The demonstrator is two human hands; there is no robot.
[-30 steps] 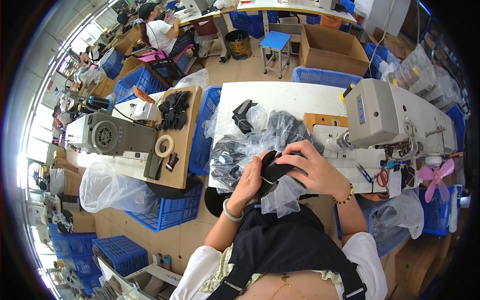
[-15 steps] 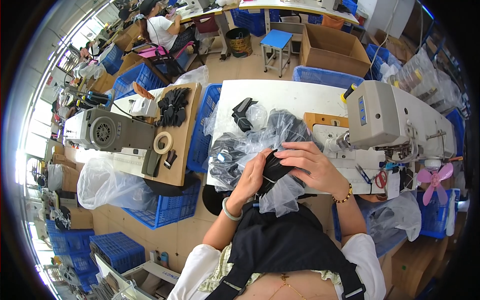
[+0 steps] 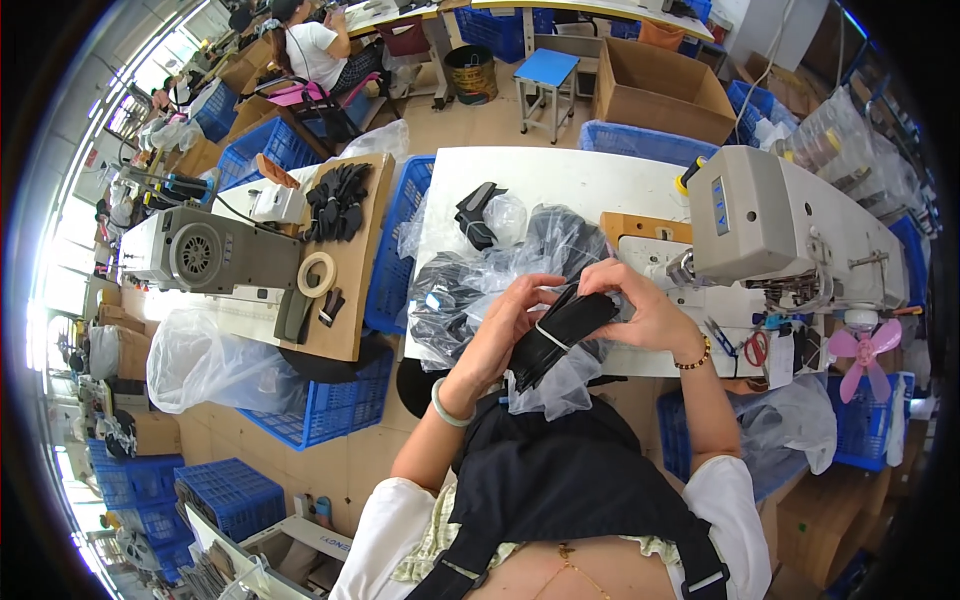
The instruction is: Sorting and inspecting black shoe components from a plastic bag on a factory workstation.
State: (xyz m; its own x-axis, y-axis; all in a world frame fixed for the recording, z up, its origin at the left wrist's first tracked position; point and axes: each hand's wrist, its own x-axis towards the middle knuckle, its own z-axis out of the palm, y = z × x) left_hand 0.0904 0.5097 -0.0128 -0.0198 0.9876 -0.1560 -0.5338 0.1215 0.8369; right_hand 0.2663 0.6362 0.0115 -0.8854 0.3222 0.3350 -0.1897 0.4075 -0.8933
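Grip: L hand (image 3: 512, 322) & R hand (image 3: 648, 312) hold blk strip bundle (image 3: 586, 316) | near edge, white counter (image 3: 570, 170) | Risk: if band (image 3: 553, 337) slips, pcs may fan out, drop

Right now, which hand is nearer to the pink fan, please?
Right. The right hand, holding the black bundle, is left of the pink fan; the left hand, at the bundle's left side, is farther left.
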